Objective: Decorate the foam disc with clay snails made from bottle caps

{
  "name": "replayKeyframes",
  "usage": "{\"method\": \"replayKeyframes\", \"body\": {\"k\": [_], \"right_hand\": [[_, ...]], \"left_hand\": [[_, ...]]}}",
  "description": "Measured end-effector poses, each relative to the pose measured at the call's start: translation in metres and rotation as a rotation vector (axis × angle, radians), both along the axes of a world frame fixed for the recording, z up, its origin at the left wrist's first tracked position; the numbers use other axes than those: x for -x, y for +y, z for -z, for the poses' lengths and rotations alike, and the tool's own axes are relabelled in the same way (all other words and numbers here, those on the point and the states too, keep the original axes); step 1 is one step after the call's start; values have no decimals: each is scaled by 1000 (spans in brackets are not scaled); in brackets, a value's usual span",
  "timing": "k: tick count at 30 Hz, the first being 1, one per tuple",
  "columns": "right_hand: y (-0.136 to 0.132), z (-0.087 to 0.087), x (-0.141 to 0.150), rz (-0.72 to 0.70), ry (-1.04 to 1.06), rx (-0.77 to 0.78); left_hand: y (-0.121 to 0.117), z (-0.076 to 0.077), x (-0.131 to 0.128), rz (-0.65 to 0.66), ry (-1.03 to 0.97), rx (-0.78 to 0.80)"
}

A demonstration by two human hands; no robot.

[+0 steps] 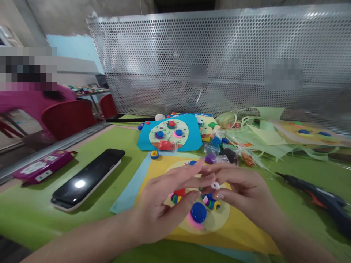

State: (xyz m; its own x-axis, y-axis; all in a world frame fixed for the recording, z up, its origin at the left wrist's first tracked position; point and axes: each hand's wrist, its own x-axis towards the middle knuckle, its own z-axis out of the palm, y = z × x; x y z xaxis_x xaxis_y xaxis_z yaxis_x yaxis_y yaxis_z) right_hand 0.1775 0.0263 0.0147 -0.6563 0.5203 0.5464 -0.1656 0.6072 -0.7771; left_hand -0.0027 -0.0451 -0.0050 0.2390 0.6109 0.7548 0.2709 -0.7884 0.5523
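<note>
A small white ring (215, 185), perhaps of modelling clay, is pinched between the fingertips and thumb of my right hand (244, 188). My left hand (167, 199) is open, its fingers stretched out and its thumb apart, with a fingertip close beside the ring; I cannot tell whether it touches. Below both hands lies a yellow sheet (153, 182) with a pale round centre (219, 223). On it sit a blue bottle cap (198, 212) with pink clay at its edge, and striped multicoloured clay pieces (211, 202). The hands hide part of this picture.
A blue sheet (142, 140) with a similar picture lies behind, beside bagged clay (212, 148) and pale green paper strips (263, 146). A glue gun (315, 193) lies right; a phone (90, 179) and purple case (45, 166) left. A perforated metal panel (233, 47) stands behind.
</note>
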Motion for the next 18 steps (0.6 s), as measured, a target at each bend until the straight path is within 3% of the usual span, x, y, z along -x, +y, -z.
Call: {"method": "replayKeyframes", "body": {"k": [10, 18], "right_hand": [[-1, 3, 0, 6, 19, 42], [-1, 2, 1, -33, 4, 48]], "left_hand": [[0, -5, -1, -5, 10, 6], [4, 0, -2, -100, -111, -19]]}}
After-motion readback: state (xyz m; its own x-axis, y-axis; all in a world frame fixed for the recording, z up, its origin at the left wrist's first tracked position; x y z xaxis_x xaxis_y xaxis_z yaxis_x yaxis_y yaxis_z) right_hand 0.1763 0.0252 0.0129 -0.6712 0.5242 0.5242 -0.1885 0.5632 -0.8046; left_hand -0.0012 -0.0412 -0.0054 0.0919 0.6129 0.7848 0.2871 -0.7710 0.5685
